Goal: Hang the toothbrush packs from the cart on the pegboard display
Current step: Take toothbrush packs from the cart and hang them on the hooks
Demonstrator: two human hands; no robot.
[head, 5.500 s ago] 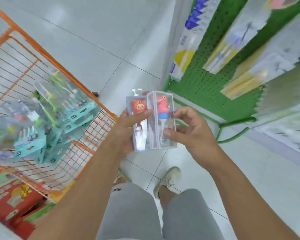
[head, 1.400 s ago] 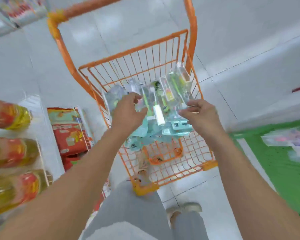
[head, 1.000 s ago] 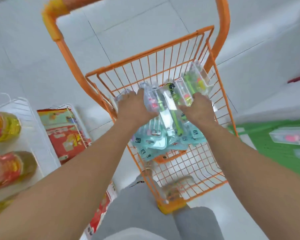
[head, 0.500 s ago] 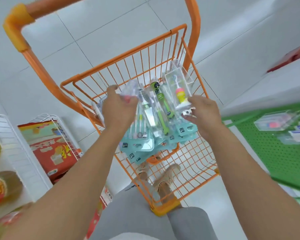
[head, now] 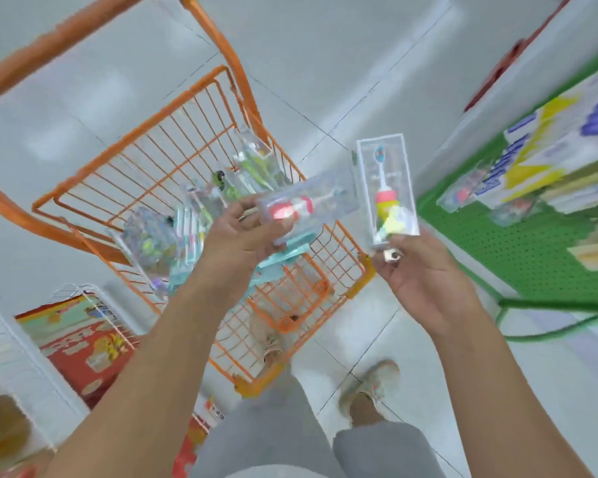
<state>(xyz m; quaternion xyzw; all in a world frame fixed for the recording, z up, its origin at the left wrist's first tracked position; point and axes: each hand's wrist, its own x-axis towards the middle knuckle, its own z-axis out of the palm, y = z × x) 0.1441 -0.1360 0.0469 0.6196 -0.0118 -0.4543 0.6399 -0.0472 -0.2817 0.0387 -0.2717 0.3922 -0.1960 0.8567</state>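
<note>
**Two clear toothbrush packs lifted above orange cart**

Left hand (head: 245, 232), centre of frame: clamped around a clear plastic toothbrush pack with a red-and-white brush (head: 304, 207), held lying crosswise, thumb on top, fingers beneath.

Right hand (head: 425, 270), right of centre: fingers closed on the lower end of a clear rectangular toothbrush pack with a yellow, green and red brush (head: 387, 189), held upright, brush head uppermost. Small metallic piece at the fingertips; identity not discernible.

Orange wire shopping cart (head: 146, 150), upper left to centre of frame, below and behind both hands. Inside: heap of remaining clear toothbrush packs with teal card bases (head: 187, 232), jumbled and blurred, count not discernible.

Green perforated pegboard display (head: 531, 253), right edge of frame, well apart from both held packs. Hung upon it: white, yellow and blue carded packages (head: 549, 150), blurred.

White wire rack (head: 94, 305) with red printed packets (head: 80, 343), lower left. Grey-white tiled floor (head: 325, 63) throughout. Grey shorts (head: 273, 436) and light shoe (head: 369, 388), lower centre.
</note>
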